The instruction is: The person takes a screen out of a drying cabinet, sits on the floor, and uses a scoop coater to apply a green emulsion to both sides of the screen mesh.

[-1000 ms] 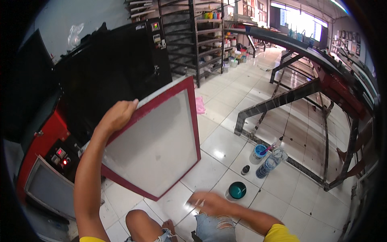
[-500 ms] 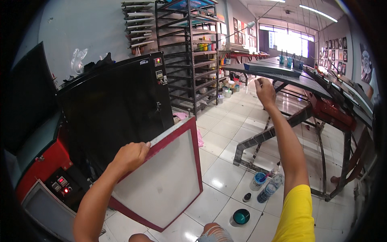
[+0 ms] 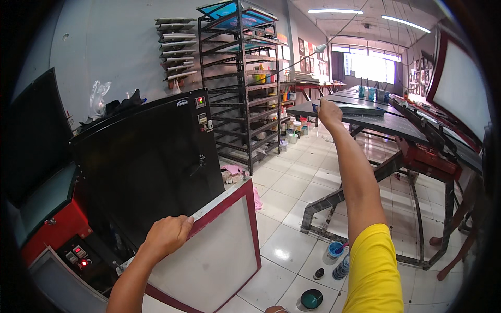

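My left hand (image 3: 168, 237) grips the top edge of a screen-printing frame (image 3: 219, 245), its fingers closed over the rim. The frame has a maroon border and pale mesh, and it stands tilted in front of me. My right arm reaches forward to the corner of a long dark table. There my right hand (image 3: 330, 112) closes around the near end of a scoop coater (image 3: 362, 110), a long, grey metal trough with a blue end. My fingertips are partly hidden behind the hand.
A black cabinet (image 3: 146, 167) stands at left, beside a metal rack (image 3: 242, 94). On the floor are a green-filled tub (image 3: 311, 299), a small dark bottle (image 3: 319, 274) and a blue paint pot (image 3: 334, 252). A raised screen (image 3: 462, 83) and another person's legs (image 3: 456, 237) are at right.
My right hand has moved forward onto the end of the scoop coater. My left hand still holds the frame. A pale screen has come up at the far right.
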`<action>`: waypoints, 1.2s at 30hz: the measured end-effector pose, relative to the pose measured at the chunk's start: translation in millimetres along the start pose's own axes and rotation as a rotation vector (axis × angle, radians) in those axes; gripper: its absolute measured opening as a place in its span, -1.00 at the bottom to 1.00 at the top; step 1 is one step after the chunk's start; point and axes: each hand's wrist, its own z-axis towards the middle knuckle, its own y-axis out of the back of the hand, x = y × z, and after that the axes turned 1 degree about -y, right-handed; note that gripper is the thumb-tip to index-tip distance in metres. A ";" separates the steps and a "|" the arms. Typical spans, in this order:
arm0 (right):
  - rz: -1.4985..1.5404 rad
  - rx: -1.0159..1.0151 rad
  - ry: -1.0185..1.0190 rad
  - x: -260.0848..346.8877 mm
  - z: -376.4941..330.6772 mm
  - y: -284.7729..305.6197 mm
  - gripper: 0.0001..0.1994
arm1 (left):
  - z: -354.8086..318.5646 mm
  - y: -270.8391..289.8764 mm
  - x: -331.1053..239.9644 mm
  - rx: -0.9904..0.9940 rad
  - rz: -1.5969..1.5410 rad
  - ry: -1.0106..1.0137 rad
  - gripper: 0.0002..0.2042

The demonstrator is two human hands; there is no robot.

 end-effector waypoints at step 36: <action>0.563 -0.491 0.508 -102.6 -289.6 163.7 -0.82 | 5.7 -5.1 12.7 -0.041 -0.008 0.001 -0.46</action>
